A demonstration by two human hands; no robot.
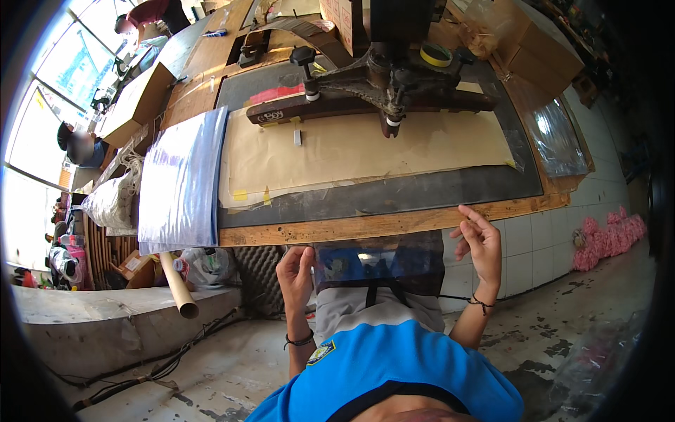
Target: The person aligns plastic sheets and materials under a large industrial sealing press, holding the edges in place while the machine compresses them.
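My left hand is below the front edge of the workbench, its thumb and fingers pinched at the left edge of a clear plastic sheet. The sheet hangs in front of my lap, and light glints off it. Off to the right, my right hand is raised near the bench edge, fingers apart and nothing visible in them. Beyond the hands, brown paper lies on a dark mat. Over it stands a dark metal press head with a long bar.
A stack of clear plastic sheets overhangs the bench at left. A cardboard tube sticks out below it. Cartons stand at back right, a tape roll on the press. Pink bundles lie on the floor. Two people are far left.
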